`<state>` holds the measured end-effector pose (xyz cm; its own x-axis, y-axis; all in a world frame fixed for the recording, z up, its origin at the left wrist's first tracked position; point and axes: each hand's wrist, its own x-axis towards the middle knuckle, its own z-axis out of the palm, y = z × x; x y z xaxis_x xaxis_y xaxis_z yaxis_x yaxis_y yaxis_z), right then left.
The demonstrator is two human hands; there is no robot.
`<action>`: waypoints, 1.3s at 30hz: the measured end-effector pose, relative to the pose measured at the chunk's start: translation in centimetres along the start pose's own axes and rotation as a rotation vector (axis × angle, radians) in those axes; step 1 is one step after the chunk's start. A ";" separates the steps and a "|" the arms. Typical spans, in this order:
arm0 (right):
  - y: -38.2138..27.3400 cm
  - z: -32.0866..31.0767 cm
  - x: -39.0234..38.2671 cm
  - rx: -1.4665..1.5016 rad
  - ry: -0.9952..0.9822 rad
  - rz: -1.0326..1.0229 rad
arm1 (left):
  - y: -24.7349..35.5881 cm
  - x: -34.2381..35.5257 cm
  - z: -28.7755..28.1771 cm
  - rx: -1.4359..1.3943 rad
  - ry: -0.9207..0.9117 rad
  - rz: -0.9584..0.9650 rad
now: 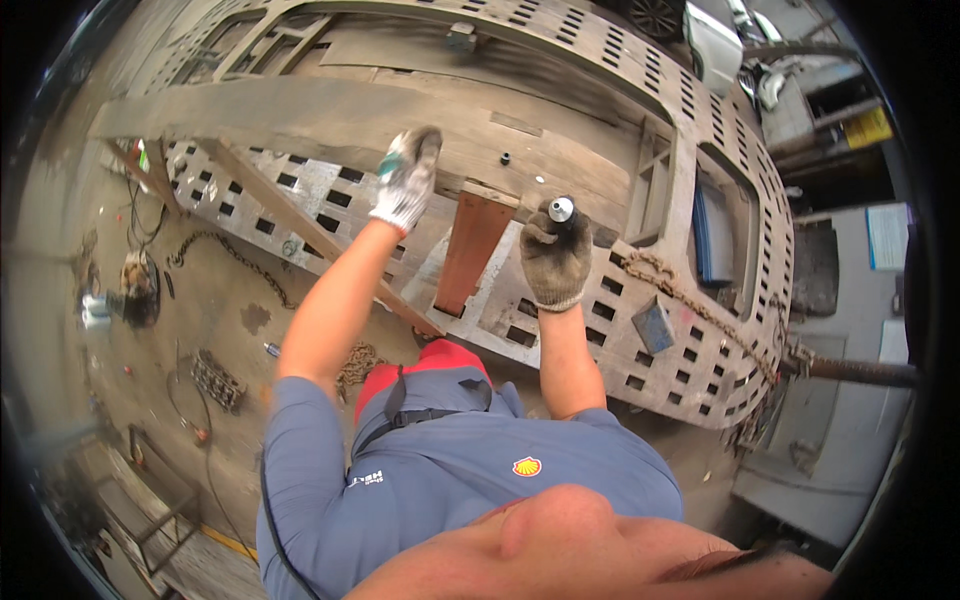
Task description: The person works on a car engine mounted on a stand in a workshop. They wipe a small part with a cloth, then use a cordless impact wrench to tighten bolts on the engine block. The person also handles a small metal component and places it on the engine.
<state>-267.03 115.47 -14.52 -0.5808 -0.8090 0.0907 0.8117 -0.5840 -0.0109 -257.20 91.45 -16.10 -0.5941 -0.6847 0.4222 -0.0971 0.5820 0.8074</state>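
My gloved left hand (408,178) is raised over the long metal beam (270,112), its fingers curled together; anything inside them is hidden. My gloved right hand (553,255) grips a dark cylindrical object with a silver tip (562,210), held beside the right end of a reddish-brown post (475,250) that stands under the beam. A small black cylindrical piece (505,158) sits on the beam between my hands, with a small white bit (539,180) to its right.
A large perforated steel frame (720,375) surrounds the beam, carrying a rusty chain (668,285) and a steel block (653,325). Chains (215,380) and cables lie on the floor at left. Car parts (715,50) and grey cabinets (850,260) stand at right.
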 end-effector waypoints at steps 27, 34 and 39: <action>76.3 -9.3 -35.5 -1.060 -0.274 1.584 | 9.5 -89.5 -35.9 -0.193 1.587 -1.421; 93.6 -4.1 -48.9 -1.060 -0.537 1.635 | 6.9 -93.5 -52.4 -0.307 1.661 -1.241; 107.6 -4.7 -54.0 -1.066 -0.554 1.621 | 0.1 -98.6 -60.8 -0.413 1.765 -1.067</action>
<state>-148.65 96.05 -25.29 0.7535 -0.5422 -0.3718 -0.0122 0.5539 -0.8325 -150.09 132.36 -32.58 0.7909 -0.3423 -0.5073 0.4820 -0.1623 0.8610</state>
